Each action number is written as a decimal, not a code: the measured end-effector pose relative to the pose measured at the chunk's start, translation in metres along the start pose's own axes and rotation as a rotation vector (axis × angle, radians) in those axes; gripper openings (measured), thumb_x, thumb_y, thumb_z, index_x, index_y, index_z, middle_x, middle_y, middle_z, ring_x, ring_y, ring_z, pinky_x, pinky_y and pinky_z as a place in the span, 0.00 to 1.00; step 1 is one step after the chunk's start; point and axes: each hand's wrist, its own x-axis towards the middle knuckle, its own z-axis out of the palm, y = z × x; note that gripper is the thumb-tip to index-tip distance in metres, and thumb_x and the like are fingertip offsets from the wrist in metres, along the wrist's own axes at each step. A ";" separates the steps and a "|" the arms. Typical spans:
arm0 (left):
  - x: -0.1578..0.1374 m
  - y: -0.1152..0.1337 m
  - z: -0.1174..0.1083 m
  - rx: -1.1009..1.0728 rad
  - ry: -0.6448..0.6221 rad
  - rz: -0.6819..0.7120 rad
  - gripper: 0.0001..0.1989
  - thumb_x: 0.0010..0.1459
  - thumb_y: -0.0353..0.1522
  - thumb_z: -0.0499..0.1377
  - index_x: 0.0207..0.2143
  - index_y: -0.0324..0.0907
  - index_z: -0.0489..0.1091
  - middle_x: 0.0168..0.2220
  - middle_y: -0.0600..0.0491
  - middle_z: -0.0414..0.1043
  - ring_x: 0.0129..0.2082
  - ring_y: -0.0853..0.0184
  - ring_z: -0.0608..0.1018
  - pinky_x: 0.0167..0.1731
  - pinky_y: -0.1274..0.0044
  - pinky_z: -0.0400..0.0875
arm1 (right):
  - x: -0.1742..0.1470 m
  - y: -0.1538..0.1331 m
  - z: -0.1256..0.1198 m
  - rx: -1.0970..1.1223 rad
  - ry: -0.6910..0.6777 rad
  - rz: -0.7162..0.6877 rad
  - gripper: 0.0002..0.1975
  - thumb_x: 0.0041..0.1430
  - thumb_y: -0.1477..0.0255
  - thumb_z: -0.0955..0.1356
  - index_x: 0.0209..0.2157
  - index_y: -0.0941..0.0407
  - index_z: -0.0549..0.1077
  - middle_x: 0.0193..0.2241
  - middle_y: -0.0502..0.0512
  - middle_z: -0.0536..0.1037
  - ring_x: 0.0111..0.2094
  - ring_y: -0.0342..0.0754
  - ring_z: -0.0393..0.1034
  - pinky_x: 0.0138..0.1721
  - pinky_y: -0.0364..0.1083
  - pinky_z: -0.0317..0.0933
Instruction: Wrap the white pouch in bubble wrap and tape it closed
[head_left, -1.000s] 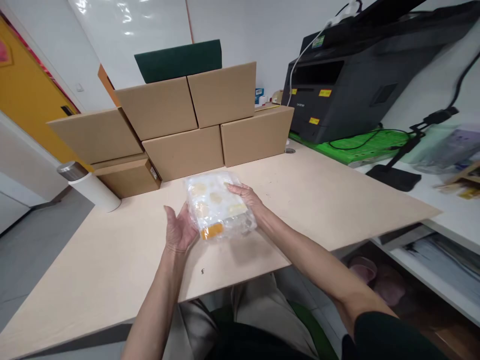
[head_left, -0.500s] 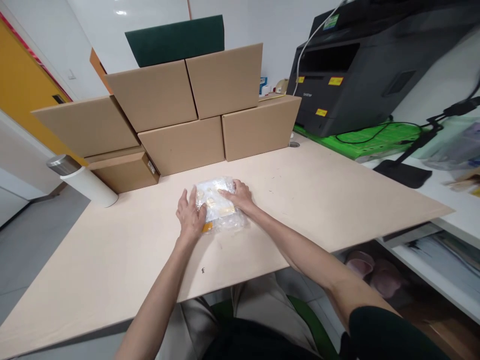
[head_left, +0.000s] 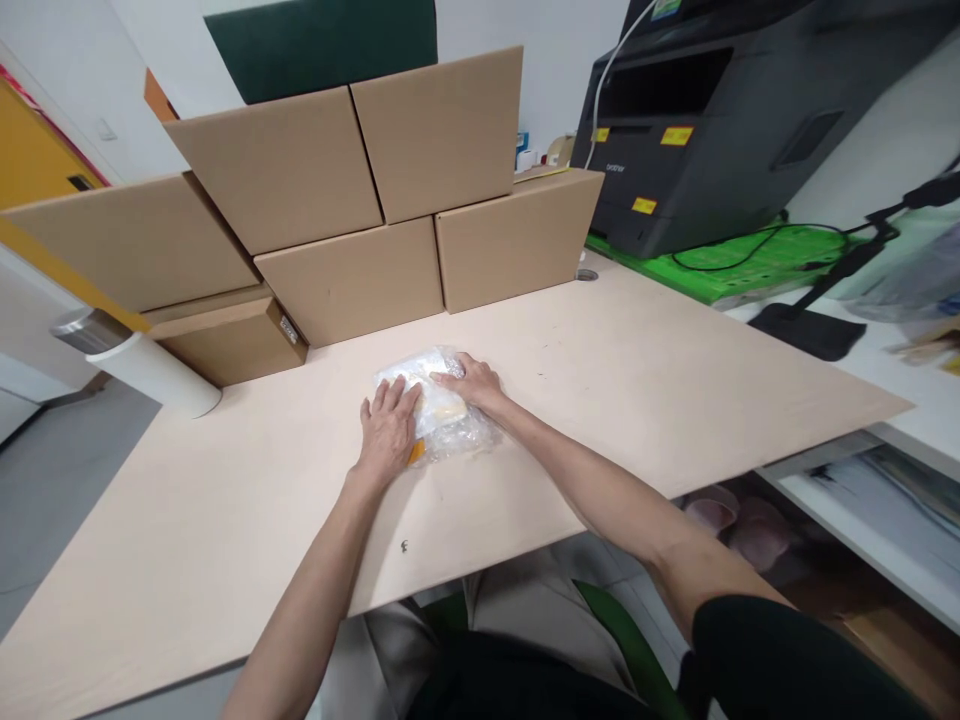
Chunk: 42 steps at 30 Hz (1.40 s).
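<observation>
A flat package in clear bubble wrap (head_left: 444,412) lies on the pale wooden table, with white, yellowish and orange patches showing through the plastic. What is inside cannot be made out. My left hand (head_left: 388,428) rests over the package's left side, fingers stretched out and lying flat on it. At the upper right edge, my right hand (head_left: 475,382) grips the package, its thumb across the top and the other fingers bent around the side. Loose wrap sticks out along the near edge.
Cardboard boxes (head_left: 352,285) are stacked along the table's back, with a dark green box (head_left: 322,50) on top. A white bottle (head_left: 154,372) stands at the left. A dark printer (head_left: 660,150) and a black stand (head_left: 810,330) are at the right. The table's front edge is close to me.
My left hand has shifted slightly right and flattened onto the package, its fingers lower. My right hand keeps its place on the right edge. The view has tilted down a little.
</observation>
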 end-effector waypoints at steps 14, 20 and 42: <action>0.000 0.025 -0.014 0.105 -0.084 0.199 0.32 0.57 0.24 0.51 0.64 0.44 0.63 0.69 0.45 0.53 0.70 0.48 0.51 0.65 0.52 0.43 | 0.005 0.016 0.004 0.263 0.073 -0.105 0.21 0.57 0.51 0.67 0.41 0.54 0.73 0.38 0.55 0.78 0.42 0.52 0.70 0.43 0.47 0.61; 0.005 0.025 -0.017 -0.062 -0.069 0.102 0.28 0.57 0.27 0.51 0.61 0.42 0.66 0.66 0.40 0.59 0.69 0.49 0.55 0.65 0.52 0.46 | 0.011 0.024 -0.006 0.719 -0.041 -0.011 0.18 0.56 0.58 0.69 0.22 0.55 0.65 0.16 0.47 0.67 0.17 0.40 0.59 0.18 0.41 0.48; -0.013 0.053 -0.037 -1.054 0.617 -0.345 0.27 0.61 0.41 0.56 0.61 0.44 0.65 0.61 0.47 0.68 0.61 0.57 0.70 0.60 0.66 0.65 | -0.014 0.014 -0.029 0.679 -0.356 -0.389 0.20 0.45 0.63 0.77 0.40 0.56 0.77 0.39 0.54 0.77 0.34 0.44 0.68 0.33 0.42 0.63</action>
